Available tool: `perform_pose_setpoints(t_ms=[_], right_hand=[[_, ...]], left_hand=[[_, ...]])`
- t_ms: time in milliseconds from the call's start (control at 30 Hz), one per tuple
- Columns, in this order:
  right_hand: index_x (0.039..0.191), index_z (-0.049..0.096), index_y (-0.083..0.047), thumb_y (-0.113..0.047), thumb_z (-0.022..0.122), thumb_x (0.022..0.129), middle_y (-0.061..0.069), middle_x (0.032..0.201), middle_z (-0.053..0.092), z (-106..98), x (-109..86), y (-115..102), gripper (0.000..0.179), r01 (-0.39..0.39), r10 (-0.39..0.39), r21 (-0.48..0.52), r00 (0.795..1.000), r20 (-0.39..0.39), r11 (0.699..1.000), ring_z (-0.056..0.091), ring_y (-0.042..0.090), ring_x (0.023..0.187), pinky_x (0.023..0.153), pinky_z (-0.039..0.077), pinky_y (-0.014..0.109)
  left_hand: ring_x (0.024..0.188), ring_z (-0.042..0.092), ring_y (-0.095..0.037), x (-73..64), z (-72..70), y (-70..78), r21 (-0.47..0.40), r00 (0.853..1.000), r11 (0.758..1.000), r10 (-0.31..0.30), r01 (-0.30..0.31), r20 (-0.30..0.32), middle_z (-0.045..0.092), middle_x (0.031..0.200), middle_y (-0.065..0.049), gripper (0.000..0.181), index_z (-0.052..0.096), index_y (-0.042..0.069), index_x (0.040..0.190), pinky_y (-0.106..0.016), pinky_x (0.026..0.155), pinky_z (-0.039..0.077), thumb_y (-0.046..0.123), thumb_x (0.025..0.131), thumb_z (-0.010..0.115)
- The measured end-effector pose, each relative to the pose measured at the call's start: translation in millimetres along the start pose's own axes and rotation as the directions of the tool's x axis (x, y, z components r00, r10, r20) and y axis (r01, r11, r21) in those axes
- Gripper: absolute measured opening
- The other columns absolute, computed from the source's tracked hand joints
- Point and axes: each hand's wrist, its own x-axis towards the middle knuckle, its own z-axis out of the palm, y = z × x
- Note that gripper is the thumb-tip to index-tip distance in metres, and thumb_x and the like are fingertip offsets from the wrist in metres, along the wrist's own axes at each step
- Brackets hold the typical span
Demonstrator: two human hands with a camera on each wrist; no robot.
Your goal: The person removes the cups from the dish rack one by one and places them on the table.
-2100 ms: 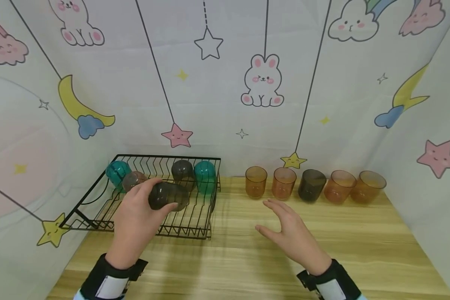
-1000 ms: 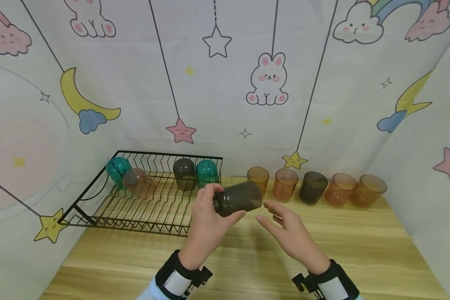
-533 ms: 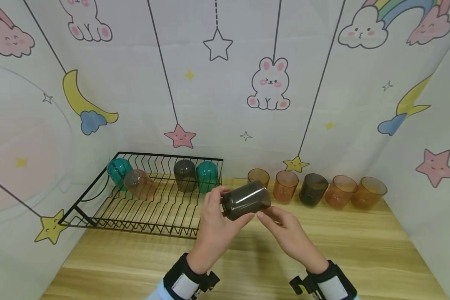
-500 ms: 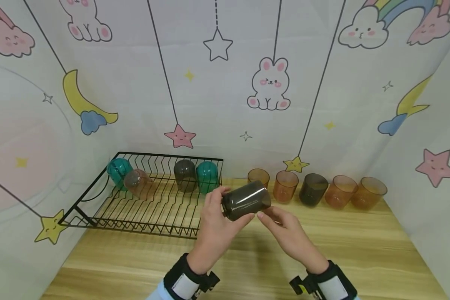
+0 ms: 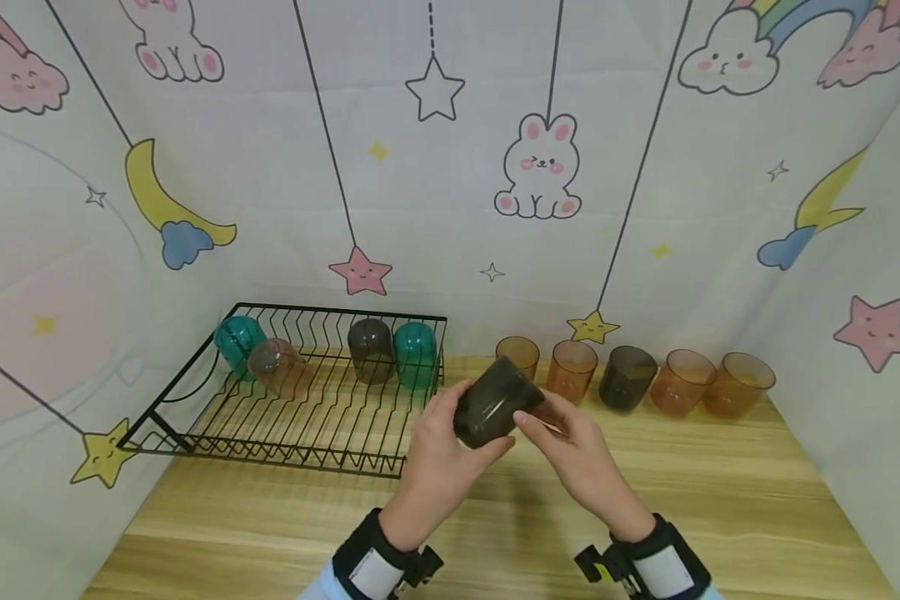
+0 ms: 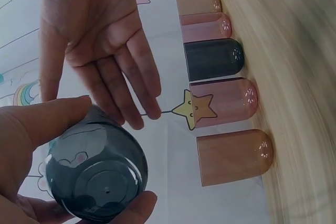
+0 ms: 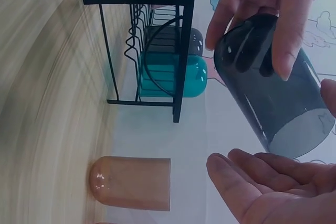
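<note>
My left hand (image 5: 446,467) grips a dark grey see-through cup (image 5: 491,408) near its base, thumb on one side and fingers on the other. The cup hangs tilted above the table, its mouth toward my right hand (image 5: 581,458). In the right wrist view, the rim of the cup (image 7: 273,98) lies between the right thumb and the nearly straight right fingers (image 7: 252,174). The head view has the right thumb overlapping the rim; firm contact cannot be made out. The left wrist view faces the rounded base of the cup (image 6: 105,177).
A black wire dish rack (image 5: 341,312) stands at left, holding upside-down cups: teal (image 5: 415,354), grey (image 5: 370,350) and pinkish (image 5: 277,367) among them. Several upright cups line the back right, including an amber cup (image 5: 738,385) and a dark cup (image 5: 627,379). A printed cloth (image 5: 450,192) hangs behind.
My left hand has carried the dark cup from over the rack rightward to the middle. Its mouth has turned toward my right hand, which has moved slightly and now meets the cup's rim end.
</note>
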Motion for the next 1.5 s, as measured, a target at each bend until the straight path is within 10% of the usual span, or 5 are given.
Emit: perform_pose_setpoints(t_ms=[500, 1500], right_hand=[[0.129, 0.05, -0.006, -0.026, 0.072, 0.082, 0.007, 0.123, 0.053, 4, -6.0, -49, 0.055, 0.025, -0.018, 0.164, 0.999, -0.046, 0.986, 0.052, 0.02, 0.111, 0.089, 0.043, 0.03], [0.129, 0.05, -0.006, -0.024, 0.08, 0.072, 0.013, 0.119, 0.055, 12, -4.6, -50, 0.066, 0.051, -0.043, 0.108, 0.996, -0.073, 0.993, 0.054, 0.028, 0.107, 0.084, 0.047, 0.033]], left_hand=[[0.102, 0.051, -0.01, -1.3, 6.4, -1.3, -0.028, 0.995, 0.999, -0.044, 0.046, 0.093, 0.05, 0.114, 0.006, 0.08, 0.04, 0.016, 0.131, -0.031, 0.082, 0.045, 0.037, 0.066, 0.083], [0.107, 0.051, -0.015, -3.8, 12.0, -7.9, 0.008, 0.992, 0.999, -0.049, 0.049, 0.119, 0.05, 0.118, 0.0, 0.086, 0.038, 0.012, 0.132, -0.031, 0.085, 0.045, 0.039, 0.065, 0.083]])
